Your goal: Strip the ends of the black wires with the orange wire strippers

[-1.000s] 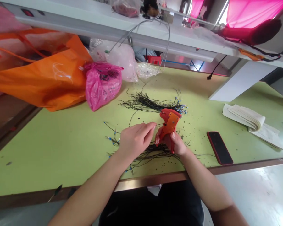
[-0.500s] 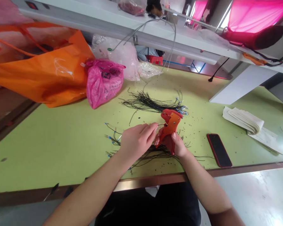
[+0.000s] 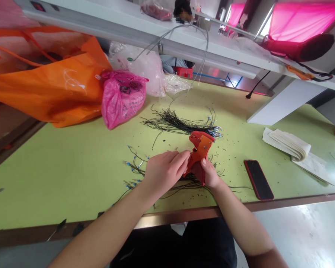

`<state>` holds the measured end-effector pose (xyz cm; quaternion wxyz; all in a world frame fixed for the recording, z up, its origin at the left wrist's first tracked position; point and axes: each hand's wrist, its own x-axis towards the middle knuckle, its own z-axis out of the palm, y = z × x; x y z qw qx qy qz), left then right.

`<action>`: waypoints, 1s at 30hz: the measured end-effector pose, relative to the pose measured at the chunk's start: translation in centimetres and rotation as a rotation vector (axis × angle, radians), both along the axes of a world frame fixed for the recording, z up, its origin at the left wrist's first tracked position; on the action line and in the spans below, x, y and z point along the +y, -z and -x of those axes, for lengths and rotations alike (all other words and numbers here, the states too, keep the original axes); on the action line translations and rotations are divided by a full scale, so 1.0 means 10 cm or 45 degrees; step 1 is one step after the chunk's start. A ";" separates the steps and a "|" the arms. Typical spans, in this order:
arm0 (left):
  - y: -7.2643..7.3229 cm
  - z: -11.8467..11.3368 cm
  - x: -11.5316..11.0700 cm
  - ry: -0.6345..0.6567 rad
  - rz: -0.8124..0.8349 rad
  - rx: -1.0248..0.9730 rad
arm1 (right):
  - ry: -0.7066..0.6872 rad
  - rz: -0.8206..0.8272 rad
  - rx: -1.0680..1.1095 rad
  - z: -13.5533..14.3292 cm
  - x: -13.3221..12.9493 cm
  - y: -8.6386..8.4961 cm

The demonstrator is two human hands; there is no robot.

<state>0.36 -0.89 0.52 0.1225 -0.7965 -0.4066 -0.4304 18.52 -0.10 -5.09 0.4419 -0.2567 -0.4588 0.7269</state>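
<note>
My right hand (image 3: pixel 210 174) is wrapped round the handles of an orange and red wire stripper (image 3: pixel 203 149), its head pointing up and away from me. My left hand (image 3: pixel 169 166) is closed in a pinch right beside the stripper's jaws. A thin black wire is in that pinch, mostly hidden by the fingers. Beneath both hands lies a loose bunch of black wires (image 3: pixel 178 190), some with blue ends (image 3: pixel 127 163) spread out to the left. Just beyond the stripper rests another bundle of black wires (image 3: pixel 178 121), its blue-tipped ends gathered at the right.
A phone (image 3: pixel 258 179) and folded papers (image 3: pixel 292 145) lie to the right. At the left stand an orange bag (image 3: pixel 80 85) and a pink plastic bag (image 3: pixel 124 98). A white shelf (image 3: pixel 226 48) crosses above the table. Beyond it a person (image 3: pixel 182 11) sits. Dark scraps dot the tabletop.
My left hand has shifted slightly right, and its fingertips are now closer to the stripper's jaws. Less of the wire shows between them. The blue-ended wires at the left have shifted a little.
</note>
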 end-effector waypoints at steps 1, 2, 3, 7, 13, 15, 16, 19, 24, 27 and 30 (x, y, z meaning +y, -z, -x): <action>0.00 0.00 0.00 0.003 -0.004 -0.002 | -0.001 0.005 -0.005 0.00 0.00 0.00; -0.01 -0.01 -0.01 0.007 -0.004 -0.004 | -0.003 0.010 -0.013 0.00 0.00 -0.01; -0.01 -0.01 -0.01 0.016 -0.002 -0.008 | -0.006 0.012 -0.020 0.00 0.00 -0.01; -0.02 -0.02 -0.03 0.061 -0.010 -0.039 | -0.007 -0.024 -0.011 0.01 -0.01 -0.04; -0.01 -0.03 -0.06 0.075 -0.031 -0.018 | -0.004 -0.072 -0.017 0.01 -0.01 -0.04; -0.01 -0.03 -0.06 0.073 -0.038 -0.023 | -0.002 -0.078 -0.025 0.00 -0.01 -0.03; -0.01 -0.03 -0.06 0.075 -0.038 -0.027 | 0.000 -0.076 -0.029 0.00 -0.01 -0.02; -0.01 -0.03 -0.07 0.078 -0.033 -0.036 | 0.013 -0.060 -0.053 -0.01 -0.02 -0.01; -0.03 -0.02 -0.07 0.076 -0.034 -0.037 | -0.027 -0.075 -0.047 -0.03 -0.02 -0.02; -0.03 -0.03 -0.07 0.076 -0.042 -0.037 | -0.011 -0.083 -0.043 -0.03 -0.01 -0.01; -0.03 -0.04 -0.07 0.077 -0.050 -0.042 | 0.032 -0.090 -0.027 -0.01 0.00 0.01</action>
